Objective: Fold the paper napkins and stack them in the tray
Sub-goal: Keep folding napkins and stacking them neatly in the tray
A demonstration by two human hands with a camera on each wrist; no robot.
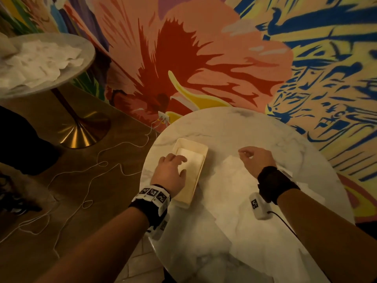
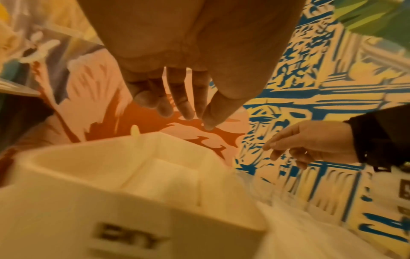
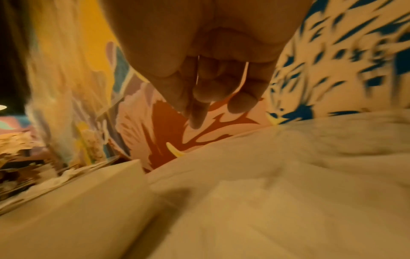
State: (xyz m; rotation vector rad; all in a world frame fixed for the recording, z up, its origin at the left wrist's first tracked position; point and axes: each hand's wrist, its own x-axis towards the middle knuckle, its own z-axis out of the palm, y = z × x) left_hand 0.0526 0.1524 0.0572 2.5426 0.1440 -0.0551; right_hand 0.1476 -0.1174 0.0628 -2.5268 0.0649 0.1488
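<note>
A cream tray (image 1: pixel 199 152) sits on the left part of a round marble table (image 1: pixel 224 252), with a folded white napkin (image 1: pixel 192 158) lying flat inside it. My left hand (image 1: pixel 175 166) hovers over the tray's near half with relaxed fingers and holds nothing. The left wrist view shows that hand (image 2: pixel 184 108) above the tray (image 2: pixel 66 177) and napkin (image 2: pixel 164 180). Loose unfolded napkins (image 1: pixel 234 172) lie to the right of the tray. My right hand (image 1: pixel 250 157) hangs just above them, fingers loosely curled and empty. In the blurred right wrist view that hand (image 3: pixel 206 101) floats over the napkins (image 3: pixel 277 184).
A second round table (image 1: pixel 85 48) at upper left carries a heap of white napkins (image 1: pixel 38 62) on a brass pedestal (image 1: pixel 79 131). White cable (image 1: pixel 98 166) trails across the wooden floor to a wall outlet (image 1: pixel 163 116). A painted mural wall stands close behind the table.
</note>
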